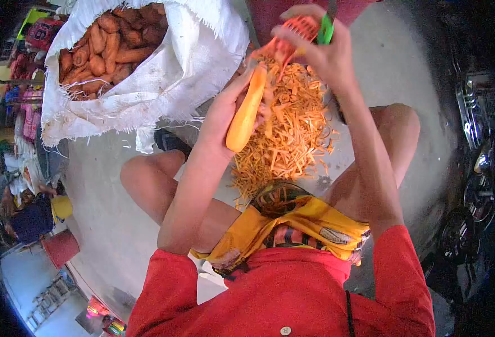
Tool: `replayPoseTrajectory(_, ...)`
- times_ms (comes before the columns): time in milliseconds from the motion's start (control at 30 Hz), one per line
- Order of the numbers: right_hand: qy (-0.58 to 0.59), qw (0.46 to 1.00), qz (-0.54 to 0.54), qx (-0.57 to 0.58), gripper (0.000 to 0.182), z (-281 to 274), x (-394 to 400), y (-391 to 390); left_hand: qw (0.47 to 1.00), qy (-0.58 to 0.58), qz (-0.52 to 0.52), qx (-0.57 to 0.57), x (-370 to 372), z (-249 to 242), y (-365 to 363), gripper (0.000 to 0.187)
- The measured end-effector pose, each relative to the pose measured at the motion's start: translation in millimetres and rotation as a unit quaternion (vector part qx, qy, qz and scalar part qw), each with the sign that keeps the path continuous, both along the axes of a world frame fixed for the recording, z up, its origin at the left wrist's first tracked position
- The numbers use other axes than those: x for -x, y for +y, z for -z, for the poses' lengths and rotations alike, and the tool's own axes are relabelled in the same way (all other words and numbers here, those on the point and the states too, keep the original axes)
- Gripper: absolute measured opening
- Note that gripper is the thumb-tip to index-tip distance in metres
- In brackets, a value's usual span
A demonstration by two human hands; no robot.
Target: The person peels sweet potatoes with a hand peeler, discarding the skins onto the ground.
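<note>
My left hand point(223, 112) is closed round a peeled, bright orange carrot point(247, 109), its thick end toward me and the other end pointing away. My right hand point(332, 59) is raised just beyond and to the right of the carrot, with curled fingers. It grips what looks like a peeler, with a green part point(325, 30) showing near the fingers; the blade cannot be made out. An orange-red lattice piece point(301, 27) shows by those fingers, partly hidden. Beneath both hands, a heap of orange peelings point(292, 135) spreads between my legs.
At the far left, a white woven sack point(202, 50) stands open, full of unpeeled carrots point(104, 48). A dark red container point(259, 22) is at the top edge. My bent knees flank the peelings on the grey floor point(107, 208). A red bucket point(60, 248) stands farther left.
</note>
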State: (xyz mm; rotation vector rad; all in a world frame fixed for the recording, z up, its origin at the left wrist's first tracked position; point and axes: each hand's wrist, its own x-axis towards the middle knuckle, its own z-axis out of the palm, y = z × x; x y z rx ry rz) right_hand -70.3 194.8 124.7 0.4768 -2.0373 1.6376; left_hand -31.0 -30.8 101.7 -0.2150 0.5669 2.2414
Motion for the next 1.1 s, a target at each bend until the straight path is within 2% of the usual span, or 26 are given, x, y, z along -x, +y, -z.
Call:
replayPoseTrajectory(100, -0.039, 0.996, 0.055, 0.062, 0.033, -7.1, -4.7, 3.4, 1.000, 0.004, 0.010, 0.013, 0.1, 7.4, 3.9, 0.032)
replayPoseTrajectory(133, -0.028, 0.999, 0.005, 0.025, 0.033, -11.6, -20.3, -7.6, 0.995, 0.042, -0.037, 0.077, -7.6, -7.7, 12.0, 0.032)
replayPoseTrajectory(167, -0.018, 0.999, -0.046, -0.013, 0.034, -14.2, -34.2, -16.8, 0.995, 0.043, -0.039, 0.078, -11.6, -21.5, 16.8, 0.032)
replayPoseTrajectory(200, 0.050, 0.990, -0.111, -0.076, 0.035, -13.8, -41.9, -22.4, 0.991, 0.014, -0.062, 0.118, -13.5, -33.8, 20.7, 0.032)
replayPoseTrajectory(233, 0.052, 0.990, -0.112, -0.074, 0.035, -12.9, -38.8, -22.7, 0.983, -0.016, -0.085, 0.159, -13.9, -38.6, 21.3, 0.032)
replayPoseTrajectory(267, 0.012, 0.994, -0.095, -0.053, 0.035, -9.8, -36.7, -21.7, 0.979, 0.056, -0.077, 0.179, -12.6, -26.9, 15.2, 0.032)
replayPoseTrajectory(300, -0.032, 0.996, -0.077, -0.032, 0.036, -4.5, -36.0, -19.4, 0.979, 0.048, -0.074, 0.182, -10.8, -12.2, 6.9, 0.032)
replayPoseTrajectory(333, 0.012, 1.000, -0.004, -0.012, 0.036, 0.5, -17.0, -13.2, 0.987, 0.062, -0.042, 0.143, -5.2, -2.0, 1.4, 0.032)
replayPoseTrajectory(367, 0.011, 1.000, -0.002, -0.015, 0.036, 2.0, -7.0, -0.2, 0.992, 0.079, -0.011, 0.101, -2.2, 7.6, -0.8, 0.032)
replayPoseTrajectory(400, -0.014, 0.996, 0.076, -0.048, 0.029, -7.1, -0.5, 12.1, 0.984, 0.064, -0.074, 0.147, -9.1, -13.0, 14.2, 0.037)
replayPoseTrajectory(433, -0.034, 0.984, 0.154, -0.078, 0.024, -12.7, 5.5, 22.6, 0.984, 0.067, -0.074, 0.145, -11.3, -14.6, 16.4, 0.037)
replayPoseTrajectory(500, -0.048, 0.987, 0.150, -0.029, 0.027, 7.2, 10.8, 32.7, 0.985, 0.037, 0.013, 0.169, -11.7, -15.0, 16.5, 0.044)
replayPoseTrajectory(533, -0.068, 0.987, 0.142, 0.018, 0.030, 15.0, 11.3, 33.5, 0.973, 0.101, 0.081, 0.189, -10.3, 19.0, 14.7, 0.050)
replayPoseTrajectory(567, -0.068, 0.988, 0.139, 0.017, 0.030, 12.5, 8.4, 32.2, 0.938, 0.168, 0.087, 0.289, -19.0, 32.7, 24.3, 0.048)
replayPoseTrajectory(600, -0.067, 0.985, 0.151, -0.048, 0.030, 7.2, 0.0, 31.2, 0.856, 0.296, 0.096, 0.412, -21.9, 58.6, 26.7, 0.046)
replayPoseTrajectory(633, -0.067, 0.978, 0.162, -0.113, 0.031, 2.9, -6.9, 32.2, 0.741, 0.413, 0.102, 0.519, -21.8, 66.7, 30.4, 0.044)
replayPoseTrajectory(667, -0.070, 0.978, 0.163, -0.114, 0.031, -1.7, -9.9, 35.4, 0.743, 0.411, 0.104, 0.518, -18.5, 73.6, 28.1, 0.044)
replayPoseTrajectory(733, -0.114, 0.945, 0.200, -0.232, 0.032, -9.6, -16.3, 45.5, 0.641, 0.527, 0.044, 0.555, -3.9, 49.5, 19.1, 0.036)
replayPoseTrajectory(767, -0.117, 0.944, 0.203, -0.232, 0.032, -10.8, -21.1, 50.7, 0.686, 0.453, 0.078, 0.564, 8.3, 35.9, 12.2, 0.029)
replayPoseTrajectory(833, -0.168, 0.939, 0.189, -0.234, 0.037, -12.7, -28.7, 61.8, 0.849, 0.296, 0.086, 0.429, 20.5, 15.3, -7.0, 0.030)
replayPoseTrajectory(867, -0.167, 0.939, 0.189, -0.234, 0.037, -11.3, -32.8, 67.0, 0.849, 0.297, 0.087, 0.429, 22.0, 12.7, -14.6, 0.030)
replayPoseTrajectory(933, -0.227, 0.906, 0.136, -0.331, 0.036, -3.9, -40.2, 71.2, 0.904, 0.275, 0.129, 0.301, 19.6, 7.3, -26.9, 0.045)
replayPoseTrajectory(967, -0.225, 0.907, 0.134, -0.329, 0.036, 4.1, -42.5, 68.2, 0.903, 0.276, 0.128, 0.304, 17.7, 8.5, -27.6, 0.045)
replayPoseTrajectory(1033, -0.195, 0.903, -0.006, -0.383, 0.036, 13.7, -48.3, 60.5, 0.888, 0.303, 0.135, 0.318, 14.8, 21.0, -23.0, 0.058)
replayPoseTrajectory(1067, -0.220, 0.894, -0.037, -0.389, 0.040, 14.1, -52.7, 54.9, 0.856, 0.358, 0.105, 0.358, 13.2, 28.9, -18.3, 0.047)
replayPoseTrajectory(1100, -0.221, 0.894, -0.035, -0.388, 0.040, 16.1, -53.4, 48.0, 0.855, 0.359, 0.107, 0.358, 13.2, 27.1, -11.6, 0.047)
